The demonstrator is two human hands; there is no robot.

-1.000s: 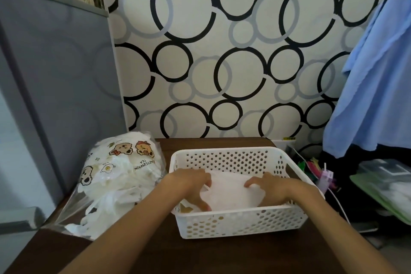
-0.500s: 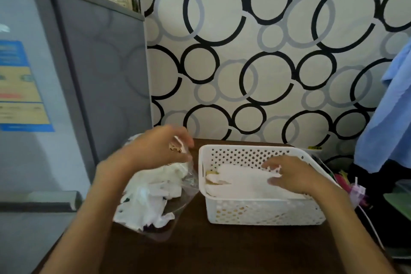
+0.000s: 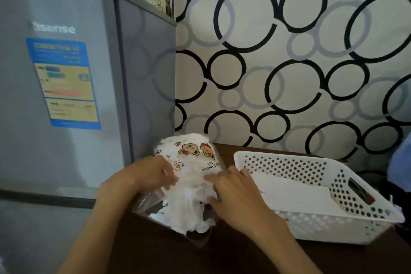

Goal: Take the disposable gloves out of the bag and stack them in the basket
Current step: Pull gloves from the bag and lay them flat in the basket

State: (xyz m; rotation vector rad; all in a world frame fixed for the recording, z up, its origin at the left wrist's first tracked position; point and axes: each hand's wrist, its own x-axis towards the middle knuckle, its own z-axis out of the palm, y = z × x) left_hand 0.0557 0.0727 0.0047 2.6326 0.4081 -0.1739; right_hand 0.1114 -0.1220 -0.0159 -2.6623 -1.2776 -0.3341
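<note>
A clear plastic bag (image 3: 189, 158) printed with cartoon bears lies on the dark table, its open mouth toward me, white disposable gloves (image 3: 189, 209) spilling out of it. My left hand (image 3: 151, 173) grips the bag's left side with curled fingers. My right hand (image 3: 231, 189) lies on the bag's right side, fingers reaching into the loose gloves; whether it pinches one is unclear. To the right stands a white perforated basket (image 3: 289, 162) with flat white gloves (image 3: 295, 196) stacked inside.
A grey refrigerator (image 3: 66, 84) stands close at the left, touching the table (image 3: 244, 256). The circle-patterned wall (image 3: 289, 62) is right behind. Blue cloth (image 3: 400, 162) hangs at the far right edge.
Both hands left the basket. The left went to the bag first, then the right crossed over to it. The view turned left toward the refrigerator.
</note>
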